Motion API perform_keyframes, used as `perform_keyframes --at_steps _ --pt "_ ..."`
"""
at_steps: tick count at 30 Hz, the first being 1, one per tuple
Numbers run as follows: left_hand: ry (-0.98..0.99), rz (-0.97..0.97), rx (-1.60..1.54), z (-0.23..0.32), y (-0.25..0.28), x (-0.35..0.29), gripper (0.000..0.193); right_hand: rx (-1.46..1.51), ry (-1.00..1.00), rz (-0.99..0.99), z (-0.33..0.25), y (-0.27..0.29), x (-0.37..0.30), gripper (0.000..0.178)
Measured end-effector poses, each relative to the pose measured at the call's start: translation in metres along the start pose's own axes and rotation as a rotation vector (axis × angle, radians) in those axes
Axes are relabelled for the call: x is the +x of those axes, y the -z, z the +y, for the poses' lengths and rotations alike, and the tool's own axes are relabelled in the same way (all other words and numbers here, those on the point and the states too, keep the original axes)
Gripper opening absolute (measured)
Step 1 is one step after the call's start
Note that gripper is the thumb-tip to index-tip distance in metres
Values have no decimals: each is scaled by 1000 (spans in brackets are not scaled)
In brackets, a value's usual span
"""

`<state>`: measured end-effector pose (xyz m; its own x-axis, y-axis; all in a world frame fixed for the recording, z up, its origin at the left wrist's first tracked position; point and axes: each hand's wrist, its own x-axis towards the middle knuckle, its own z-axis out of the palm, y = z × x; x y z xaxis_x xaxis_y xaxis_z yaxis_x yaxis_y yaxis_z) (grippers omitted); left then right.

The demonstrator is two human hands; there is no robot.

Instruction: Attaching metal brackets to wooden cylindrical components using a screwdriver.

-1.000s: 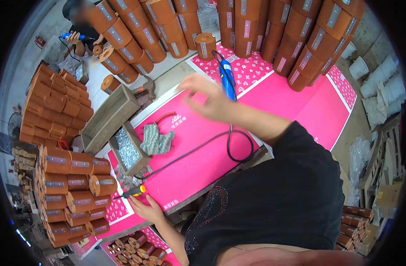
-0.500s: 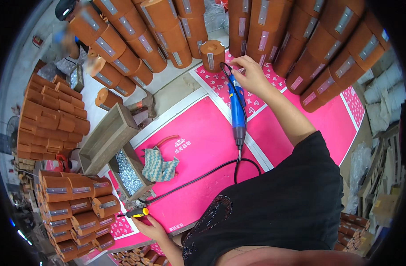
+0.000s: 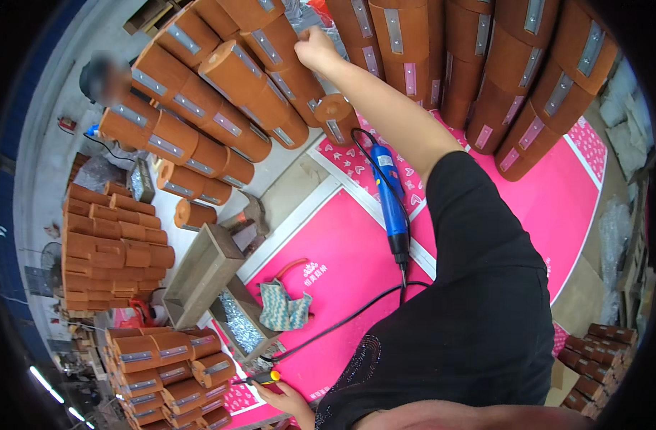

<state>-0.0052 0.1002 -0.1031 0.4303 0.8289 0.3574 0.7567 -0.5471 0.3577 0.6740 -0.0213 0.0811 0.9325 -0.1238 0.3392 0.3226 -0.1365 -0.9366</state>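
Note:
My left hand (image 3: 290, 400), low in the view, is closed around a yellow-and-black screwdriver (image 3: 262, 378) beside the near left pile of brown cylinders (image 3: 160, 358). At the top, my right hand (image 3: 316, 49) is curled like a fist next to the tall stacks of brown cylinders (image 3: 285, 80) with metal strips; whatever its fingers hold is hidden. A blue corded electric screwdriver (image 3: 390, 190) lies on the pink table cover (image 3: 349, 251). A single short brown cylinder (image 3: 335, 118) stands just beyond it, below my right forearm.
A wooden box (image 3: 246, 326) of small shiny metal pieces sits left, with another wooden box (image 3: 203, 269) resting tilted above it. Close by are a patterned cloth (image 3: 283, 307) and a hammer (image 3: 253, 213). A black cord (image 3: 342, 320) crosses the table. Another person (image 3: 104, 79) is at far left.
My right hand has left the blue electric screwdriver and moved up and left to the cylinder stacks, its fingers curling. The view has shifted. My left hand stays with the yellow-and-black screwdriver.

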Motion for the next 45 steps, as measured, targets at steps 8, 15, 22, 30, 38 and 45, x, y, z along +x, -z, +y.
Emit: perform_keyframes --at_steps 8,15,22,30,38,45 --pt "-5 8 2 13 -12 7 60 197 43 30 64 -58 197 42" --pt "21 15 -1 18 6 7 63 133 -32 -40 42 -101 261 53" --pt "110 -2 24 12 1 5 63 78 -25 -80 29 -169 214 51" --pt "123 -12 41 14 3 4 63 -100 -45 70 55 -147 212 49" --pt "114 26 47 8 2 2 63 -244 -58 216 48 -108 178 47" --pt "121 35 -5 11 -6 7 62 -583 340 -164 85 -100 234 44"
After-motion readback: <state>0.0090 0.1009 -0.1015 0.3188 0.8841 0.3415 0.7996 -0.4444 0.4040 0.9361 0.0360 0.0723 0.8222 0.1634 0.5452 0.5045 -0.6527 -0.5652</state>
